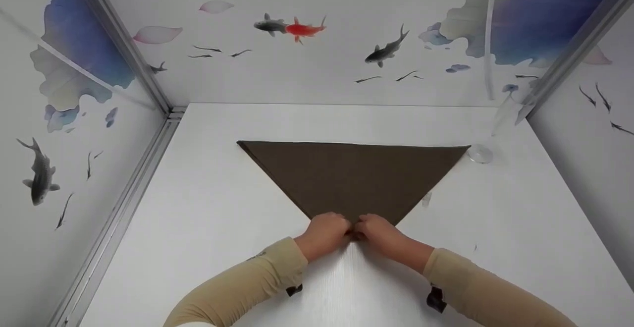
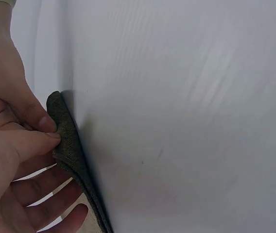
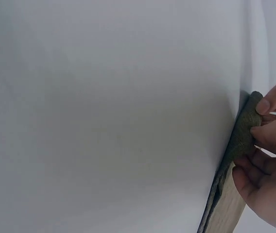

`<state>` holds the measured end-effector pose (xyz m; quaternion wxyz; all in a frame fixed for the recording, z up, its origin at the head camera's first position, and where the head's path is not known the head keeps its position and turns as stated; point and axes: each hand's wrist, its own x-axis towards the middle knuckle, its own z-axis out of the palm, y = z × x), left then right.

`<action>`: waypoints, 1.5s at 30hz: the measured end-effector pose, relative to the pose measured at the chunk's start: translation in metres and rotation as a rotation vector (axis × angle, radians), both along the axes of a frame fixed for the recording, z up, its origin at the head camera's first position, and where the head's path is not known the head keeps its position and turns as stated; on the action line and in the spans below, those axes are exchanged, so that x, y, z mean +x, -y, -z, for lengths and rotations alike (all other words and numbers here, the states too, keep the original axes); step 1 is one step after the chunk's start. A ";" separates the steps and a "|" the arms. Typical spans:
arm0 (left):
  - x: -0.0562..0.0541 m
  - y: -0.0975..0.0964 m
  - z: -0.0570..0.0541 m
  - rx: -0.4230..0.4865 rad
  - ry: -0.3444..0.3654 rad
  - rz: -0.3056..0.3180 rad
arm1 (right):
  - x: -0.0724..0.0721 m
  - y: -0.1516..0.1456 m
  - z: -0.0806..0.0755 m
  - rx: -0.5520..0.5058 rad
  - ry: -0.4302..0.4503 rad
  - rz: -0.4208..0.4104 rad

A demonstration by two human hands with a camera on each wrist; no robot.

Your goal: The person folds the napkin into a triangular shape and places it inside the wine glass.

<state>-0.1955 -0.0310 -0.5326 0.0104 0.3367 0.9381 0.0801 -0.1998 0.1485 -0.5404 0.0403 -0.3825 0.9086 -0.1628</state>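
Pinching 1 corner of brown cloth (image 1: 354, 178), the left hand (image 1: 327, 231) and right hand (image 1: 384, 234) curl side by side.

Booth-like workspace, exact kind unclear: white table (image 1: 208, 208), 3 walls (image 1: 317, 79) printed with fish (image 1: 303, 29), metal corner strips (image 1: 118, 27).

In my head view, the left hand (image 1: 325, 231) and right hand (image 1: 382, 234) partly hide the brown cloth's (image 1: 354, 183) tip; the table's (image 1: 173, 218) near edge is cropped.
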 end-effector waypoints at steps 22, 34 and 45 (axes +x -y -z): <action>-0.001 -0.001 0.001 -0.018 -0.120 0.040 | -0.013 0.003 -0.002 -0.099 0.145 0.151; -0.001 -0.004 0.003 -0.061 -0.156 0.038 | -0.003 -0.011 -0.002 -0.049 -0.113 -0.013; 0.000 -0.003 0.002 -0.114 -0.169 0.020 | 0.000 -0.015 0.006 -0.073 -0.282 -0.075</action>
